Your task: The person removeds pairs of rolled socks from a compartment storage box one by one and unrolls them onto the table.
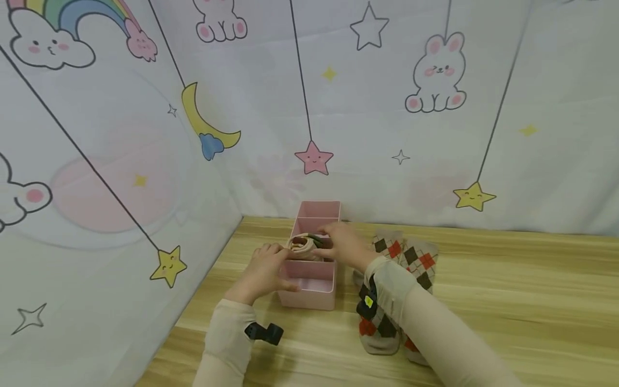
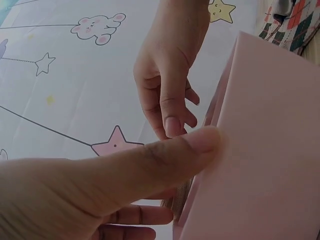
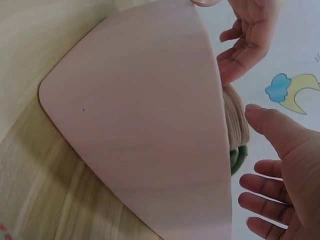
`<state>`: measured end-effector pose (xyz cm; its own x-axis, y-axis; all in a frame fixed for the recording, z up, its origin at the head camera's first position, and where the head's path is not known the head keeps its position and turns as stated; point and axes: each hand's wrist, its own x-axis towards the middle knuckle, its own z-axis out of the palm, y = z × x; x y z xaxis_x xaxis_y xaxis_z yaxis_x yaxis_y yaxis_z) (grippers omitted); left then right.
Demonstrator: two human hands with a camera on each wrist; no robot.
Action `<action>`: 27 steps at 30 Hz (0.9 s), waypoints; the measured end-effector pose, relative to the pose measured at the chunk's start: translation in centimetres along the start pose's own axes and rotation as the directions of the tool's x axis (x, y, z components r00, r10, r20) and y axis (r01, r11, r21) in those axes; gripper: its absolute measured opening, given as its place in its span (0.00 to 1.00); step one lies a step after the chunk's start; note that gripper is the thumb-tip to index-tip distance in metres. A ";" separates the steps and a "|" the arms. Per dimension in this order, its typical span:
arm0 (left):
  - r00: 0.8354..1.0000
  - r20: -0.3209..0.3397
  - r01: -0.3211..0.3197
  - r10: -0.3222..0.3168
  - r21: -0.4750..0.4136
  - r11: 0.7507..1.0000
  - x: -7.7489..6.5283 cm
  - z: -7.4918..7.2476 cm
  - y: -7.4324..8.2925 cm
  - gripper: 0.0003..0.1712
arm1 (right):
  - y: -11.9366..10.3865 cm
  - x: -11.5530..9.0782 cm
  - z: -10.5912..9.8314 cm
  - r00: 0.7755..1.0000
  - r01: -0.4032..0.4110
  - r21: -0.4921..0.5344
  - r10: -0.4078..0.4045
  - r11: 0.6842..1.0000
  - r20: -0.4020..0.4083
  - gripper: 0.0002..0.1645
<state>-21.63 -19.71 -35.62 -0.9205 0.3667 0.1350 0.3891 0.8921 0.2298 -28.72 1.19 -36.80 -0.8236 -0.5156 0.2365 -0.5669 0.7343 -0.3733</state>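
Observation:
A rolled-up beige sock [image 1: 303, 249] with a dark green edge sits in a middle compartment of the pink divided box [image 1: 308, 301]. The right wrist view shows its ribbed side above the box wall. My left hand [image 1: 261, 273] is at the box's left side, its fingers by the roll and its thumb over the front compartment, at the rim in the left wrist view. From the right, my right hand [image 1: 347, 248] reaches over the box with fingers loosely spread, the thumb tip [image 3: 254, 113] right at the roll.
Two argyle socks, one left [image 1: 379, 338] and one right [image 1: 422, 260], lie flat on the wooden table [image 1: 522, 301] right of the box, partly under my right forearm. A printed cloth wall [image 1: 367, 123] stands behind the table, and another runs along the left.

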 end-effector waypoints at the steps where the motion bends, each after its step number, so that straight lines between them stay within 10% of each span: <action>1: 1.000 0.007 0.004 -0.004 -0.003 1.000 0.0 0.0 -0.1 0.41 | -0.2 0.1 0.1 1.000 -0.003 -0.002 0.003 1.000 0.006 0.36; 27: 1.000 0.022 -0.007 0.007 -0.003 1.000 0.2 0.2 -0.3 0.35 | -1.4 1.4 2.5 0.997 0.019 -0.185 -0.033 0.982 -0.072 0.29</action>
<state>-21.90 -19.86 -35.89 -0.9182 0.3791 0.1152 0.3959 0.8885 0.2320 -29.09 -1.66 -38.21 -0.8035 -0.5064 0.3130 -0.5764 0.7933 -0.1960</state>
